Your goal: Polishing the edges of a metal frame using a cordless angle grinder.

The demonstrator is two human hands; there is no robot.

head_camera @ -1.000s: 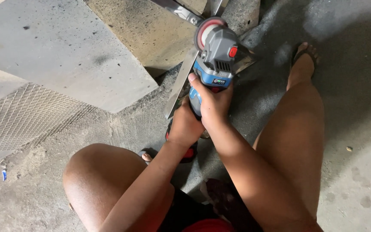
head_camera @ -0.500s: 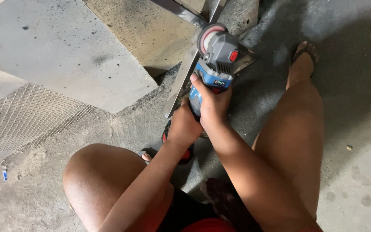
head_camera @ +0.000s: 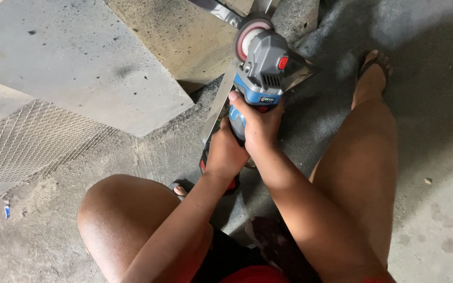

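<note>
Gripping the grinder (head_camera: 262, 78) with both hands, I squat on the concrete floor (head_camera: 436, 157). My right hand (head_camera: 258, 128) is clenched around its blue body just behind the grey head, and my left hand (head_camera: 225, 154) clasps the rear end of the handle. Its disc (head_camera: 246, 35) sits at the metal strip (head_camera: 221, 99) that leans up from the floor beside the grey slabs (head_camera: 79, 68).
</note>
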